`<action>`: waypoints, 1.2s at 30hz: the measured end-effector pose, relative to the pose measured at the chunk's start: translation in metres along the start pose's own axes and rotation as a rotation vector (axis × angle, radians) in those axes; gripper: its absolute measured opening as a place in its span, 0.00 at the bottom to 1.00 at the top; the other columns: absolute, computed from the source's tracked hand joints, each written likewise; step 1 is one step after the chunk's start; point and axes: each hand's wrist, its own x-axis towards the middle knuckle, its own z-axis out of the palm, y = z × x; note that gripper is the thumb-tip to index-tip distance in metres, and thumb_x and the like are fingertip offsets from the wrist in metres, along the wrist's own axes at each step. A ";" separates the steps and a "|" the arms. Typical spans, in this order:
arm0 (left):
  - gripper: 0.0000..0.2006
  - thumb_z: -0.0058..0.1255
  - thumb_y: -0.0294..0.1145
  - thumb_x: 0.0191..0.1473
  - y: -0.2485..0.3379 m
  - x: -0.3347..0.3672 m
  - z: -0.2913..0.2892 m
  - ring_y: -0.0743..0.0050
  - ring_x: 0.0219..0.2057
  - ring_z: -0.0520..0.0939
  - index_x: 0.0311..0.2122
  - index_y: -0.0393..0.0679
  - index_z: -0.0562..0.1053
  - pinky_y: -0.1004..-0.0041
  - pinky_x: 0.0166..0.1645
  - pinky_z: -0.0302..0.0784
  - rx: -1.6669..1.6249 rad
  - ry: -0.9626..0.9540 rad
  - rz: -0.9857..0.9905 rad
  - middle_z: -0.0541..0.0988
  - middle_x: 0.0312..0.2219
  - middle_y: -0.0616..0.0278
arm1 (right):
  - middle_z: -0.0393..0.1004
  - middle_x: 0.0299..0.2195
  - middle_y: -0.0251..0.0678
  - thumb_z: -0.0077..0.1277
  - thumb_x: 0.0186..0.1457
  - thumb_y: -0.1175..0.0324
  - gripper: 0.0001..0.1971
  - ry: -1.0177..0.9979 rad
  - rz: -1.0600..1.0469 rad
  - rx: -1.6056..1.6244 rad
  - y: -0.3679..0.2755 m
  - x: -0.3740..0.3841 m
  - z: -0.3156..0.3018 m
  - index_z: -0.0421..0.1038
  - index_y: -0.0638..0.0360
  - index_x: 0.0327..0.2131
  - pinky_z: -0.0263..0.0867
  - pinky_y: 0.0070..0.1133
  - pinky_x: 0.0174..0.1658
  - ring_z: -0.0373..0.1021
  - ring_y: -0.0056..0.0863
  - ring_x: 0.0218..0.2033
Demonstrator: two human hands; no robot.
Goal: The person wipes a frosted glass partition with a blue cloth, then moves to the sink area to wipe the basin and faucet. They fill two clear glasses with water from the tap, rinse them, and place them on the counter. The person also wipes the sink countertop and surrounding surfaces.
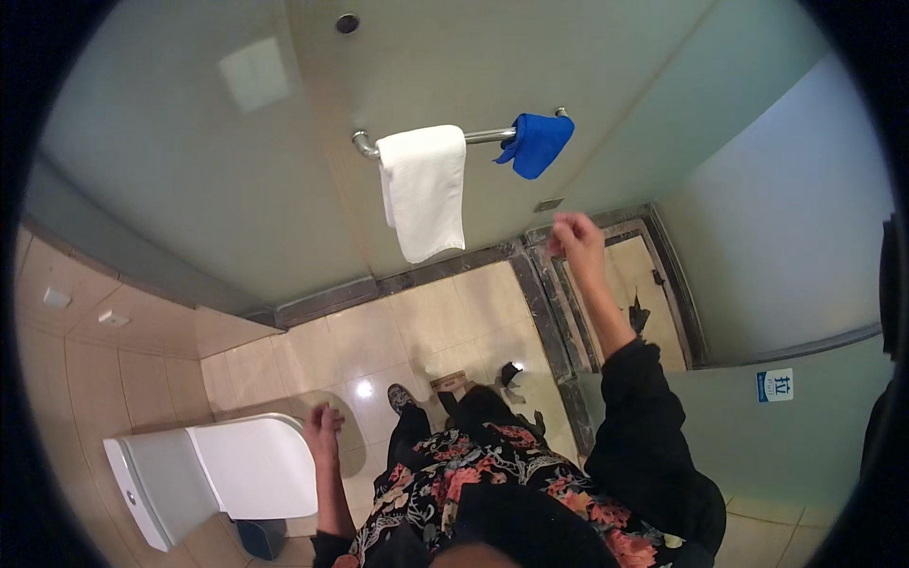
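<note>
My right hand [579,239] reaches out near the glass wall, below and to the right of a blue cloth [538,147] folded over a metal towel bar [490,136]. Its fingers look curled in, slightly smeared, with nothing visible in them. On the same bar, further left, hangs a white towel [423,194]; neither hand touches it. Low on the left, my left hand [325,428] hangs by the front edge of the white toilet [254,466]. Its fingers are loosely bent and a little apart, holding nothing that I can see.
A frosted glass wall [218,180] stands ahead, with a round metal fitting [347,24]. On the right is a glass door [757,237] bearing a blue and white sticker [775,385]. Dark stone sills [549,317] edge the tiled floor [369,331]. A dark bin [258,538] stands beside the toilet.
</note>
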 end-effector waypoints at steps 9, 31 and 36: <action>0.13 0.48 0.31 0.52 0.280 0.067 0.200 0.73 0.34 0.76 0.41 0.37 0.71 0.72 0.41 0.71 0.372 -0.224 0.851 0.77 0.31 0.57 | 0.71 0.29 0.39 0.57 0.42 0.56 0.18 0.041 -0.468 -0.754 -0.036 0.158 0.022 0.69 0.61 0.31 0.66 0.29 0.31 0.70 0.35 0.28; 0.09 0.47 0.25 0.43 0.404 -0.010 0.340 0.59 0.30 0.78 0.31 0.35 0.75 0.69 0.36 0.73 0.327 -0.616 1.363 0.78 0.29 0.53 | 0.71 0.20 0.33 0.47 0.47 0.71 0.05 -0.258 -0.048 0.036 0.028 0.274 -0.019 0.70 0.61 0.28 0.64 0.22 0.25 0.67 0.22 0.20; 0.07 0.50 0.29 0.48 0.430 -0.069 0.348 0.68 0.26 0.80 0.34 0.45 0.75 0.73 0.34 0.77 0.049 -0.815 1.925 0.80 0.27 0.62 | 0.74 0.27 0.29 0.43 0.53 0.69 0.09 -0.292 0.262 0.726 0.004 0.258 -0.034 0.69 0.60 0.36 0.68 0.20 0.32 0.69 0.20 0.26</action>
